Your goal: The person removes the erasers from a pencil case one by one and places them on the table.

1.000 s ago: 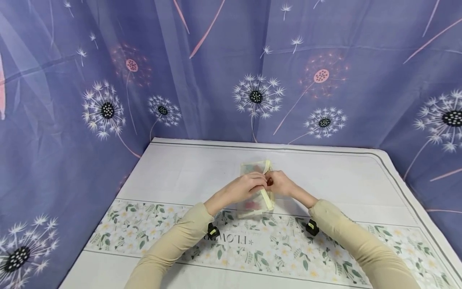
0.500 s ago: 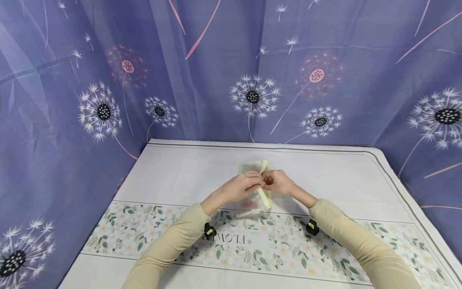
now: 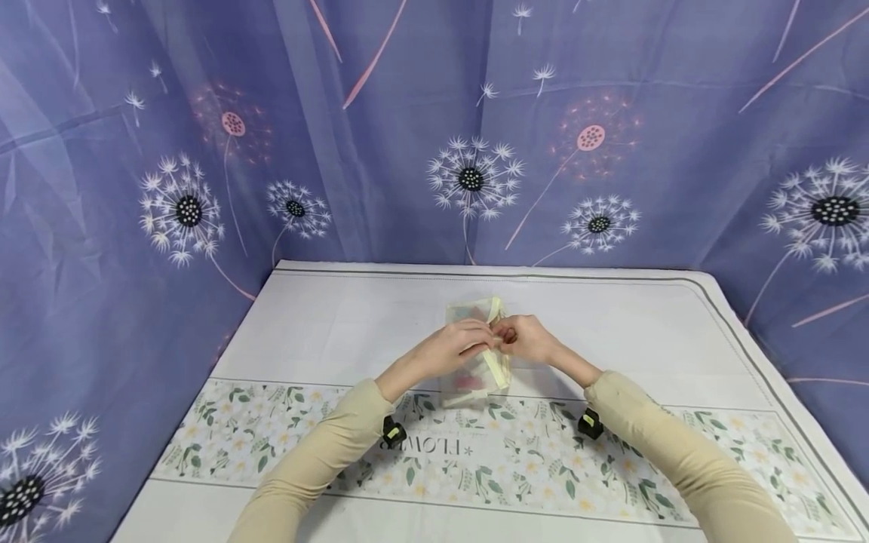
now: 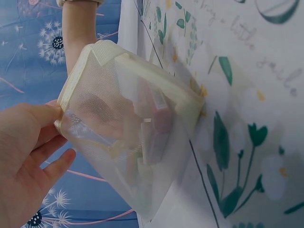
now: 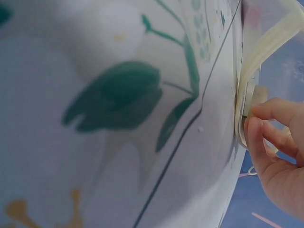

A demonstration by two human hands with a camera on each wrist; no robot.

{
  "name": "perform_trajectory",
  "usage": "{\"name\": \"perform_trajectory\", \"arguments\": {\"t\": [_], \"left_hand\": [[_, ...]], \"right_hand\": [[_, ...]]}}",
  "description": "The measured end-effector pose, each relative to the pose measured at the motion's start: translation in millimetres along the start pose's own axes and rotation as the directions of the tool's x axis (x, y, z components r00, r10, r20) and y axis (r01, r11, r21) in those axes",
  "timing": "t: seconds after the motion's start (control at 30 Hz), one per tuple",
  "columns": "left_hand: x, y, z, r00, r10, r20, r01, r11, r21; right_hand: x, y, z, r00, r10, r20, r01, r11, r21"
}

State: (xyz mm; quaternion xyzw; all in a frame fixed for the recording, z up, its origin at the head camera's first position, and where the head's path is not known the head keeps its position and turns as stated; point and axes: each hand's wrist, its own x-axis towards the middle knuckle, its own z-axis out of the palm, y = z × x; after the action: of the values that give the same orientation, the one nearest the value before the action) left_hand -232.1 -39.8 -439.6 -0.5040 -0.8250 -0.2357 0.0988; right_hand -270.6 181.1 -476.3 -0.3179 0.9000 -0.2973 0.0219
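Observation:
A see-through mesh pouch [image 3: 498,369] with cream trim stands on edge on the table, its mouth parted toward the right. My left hand [image 3: 455,348] pinches the trim between thumb and fingers, as the left wrist view shows. At the mouth, my right hand [image 3: 532,341] holds a small pale block [image 5: 259,96] between thumb and fingertips. How much of that block lies within the pouch, I cannot tell. Through the mesh show a pink-red block [image 4: 162,116] and other pale pieces, too blurred to name.
A white tablecloth [image 3: 353,317] with a floral band [image 3: 543,467] covers the table. Behind and at both sides hangs a blue curtain [image 3: 380,188] with dandelion prints. Black wrist cameras sit under both sleeves.
My right hand has drawn slightly to the right, away from the left fingers, and a pale thing shows between them. The left hand keeps its hold on the pouch. The head view has shifted a little.

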Motion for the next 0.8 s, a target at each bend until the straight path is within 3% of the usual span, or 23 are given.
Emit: {"name": "perform_trajectory", "arguments": {"t": [0.8], "left_hand": [[3.2, 2.5, 1.8, 1.0, 0.001, -0.003, -0.001, 1.0, -0.001]], "right_hand": [[-8, 7, -12, 0.998, 0.056, 0.014, -0.057, 0.997, 0.047]]}}
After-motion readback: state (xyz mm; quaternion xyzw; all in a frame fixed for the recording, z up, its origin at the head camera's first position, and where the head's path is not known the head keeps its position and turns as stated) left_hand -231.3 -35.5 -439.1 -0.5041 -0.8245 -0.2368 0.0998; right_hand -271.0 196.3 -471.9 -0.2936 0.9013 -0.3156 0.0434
